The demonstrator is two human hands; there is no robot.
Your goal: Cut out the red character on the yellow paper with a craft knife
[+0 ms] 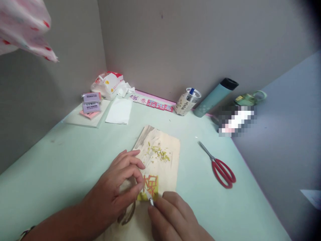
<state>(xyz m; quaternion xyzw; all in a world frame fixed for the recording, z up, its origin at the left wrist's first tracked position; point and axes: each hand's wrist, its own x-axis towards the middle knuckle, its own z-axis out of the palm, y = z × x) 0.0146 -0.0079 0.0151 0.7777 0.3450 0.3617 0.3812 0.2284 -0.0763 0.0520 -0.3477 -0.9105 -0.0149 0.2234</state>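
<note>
Narrow dark band (27, 231) around left forearm (62, 219); left hand (120, 180), right hand (173, 214) bare.

Pale green table (75, 157) — wooden board (173, 144); red-handled scissors (218, 167); white paper (119, 110).

- Appearing to be a personal craft desk, occupying a corner between plain grey walls (150, 43).
- Displaying signs of handcraft on a pale green tabletop (65, 164): red-handled scissors (214, 160), a wooden board (172, 167), yellow-green shavings (160, 153) and a row of character pieces (154, 103).
- Suggesting individual use through a teal tumbler (214, 98) and a labelled cup (184, 104).
- Leaving home, school or office undetermined.
</note>
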